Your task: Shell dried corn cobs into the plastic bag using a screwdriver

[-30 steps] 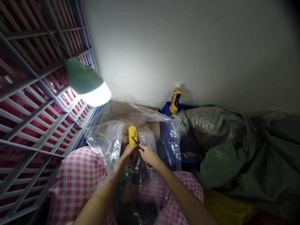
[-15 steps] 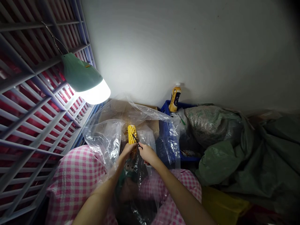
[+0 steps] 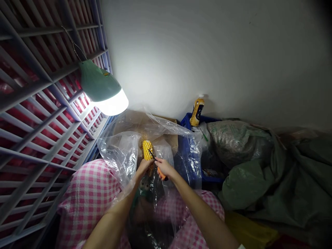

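A yellow ear of corn [image 3: 147, 149] stands tilted up over an open clear plastic bag [image 3: 126, 147]. My left hand [image 3: 143, 166] is closed round its lower end. In my right hand [image 3: 166, 168] is a screwdriver [image 3: 163, 175] with an orange handle and a thin dark shaft. Its tip touches the right side of the ear, where the kernels are. Loose kernels [image 3: 143, 137] show behind the ear inside the bag. My fingertips are partly hidden by the ear and the handle.
A lit green lamp [image 3: 101, 83] hangs from a slatted plastic panel [image 3: 52, 114] at the left. To the right, a blue crate [image 3: 186, 121] holds a yellow bottle [image 3: 197, 110]. Beyond lie a full sack [image 3: 236, 138] and green cloth [image 3: 306, 183]. Pink checked cloth [image 3: 93, 190] covers my lap.
The view has shifted slightly, so everything sits a little further right. My right hand has turned, so the screwdriver's orange handle now shows below it. Both hands keep their hold.
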A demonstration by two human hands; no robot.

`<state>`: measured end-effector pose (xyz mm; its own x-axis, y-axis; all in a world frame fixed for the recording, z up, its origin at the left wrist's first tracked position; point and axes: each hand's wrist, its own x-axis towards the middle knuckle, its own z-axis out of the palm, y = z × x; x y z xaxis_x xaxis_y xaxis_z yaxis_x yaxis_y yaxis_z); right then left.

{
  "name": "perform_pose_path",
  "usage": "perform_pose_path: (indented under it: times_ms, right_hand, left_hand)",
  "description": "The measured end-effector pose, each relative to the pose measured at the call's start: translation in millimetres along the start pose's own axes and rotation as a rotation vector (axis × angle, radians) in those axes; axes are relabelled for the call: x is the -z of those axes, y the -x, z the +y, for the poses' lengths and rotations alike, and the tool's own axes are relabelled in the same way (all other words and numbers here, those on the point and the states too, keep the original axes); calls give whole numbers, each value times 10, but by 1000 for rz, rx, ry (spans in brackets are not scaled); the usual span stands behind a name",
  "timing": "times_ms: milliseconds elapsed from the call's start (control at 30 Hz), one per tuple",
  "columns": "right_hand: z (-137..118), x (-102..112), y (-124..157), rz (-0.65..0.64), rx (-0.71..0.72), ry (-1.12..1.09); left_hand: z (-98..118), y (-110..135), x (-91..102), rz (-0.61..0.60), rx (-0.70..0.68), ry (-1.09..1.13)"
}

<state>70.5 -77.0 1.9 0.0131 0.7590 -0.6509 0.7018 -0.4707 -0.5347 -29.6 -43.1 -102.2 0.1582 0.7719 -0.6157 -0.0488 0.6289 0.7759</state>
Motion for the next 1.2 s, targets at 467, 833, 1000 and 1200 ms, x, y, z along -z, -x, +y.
perform_pose_path:
  times_ms: [467, 833, 1000, 1200]
  right_hand:
    - [207, 163, 227, 164, 106, 514]
    - [241, 114, 161, 161, 120, 335]
    - [224, 72, 89, 142, 128, 251]
    - [234, 126, 15, -87, -21, -206]
  left_hand:
    - [106, 62, -34, 41, -53, -83]
    - [86, 30, -38, 41, -49, -144]
    - [-14, -73, -10, 67, -78, -168]
    - [-32, -92, -14, 120, -41, -153]
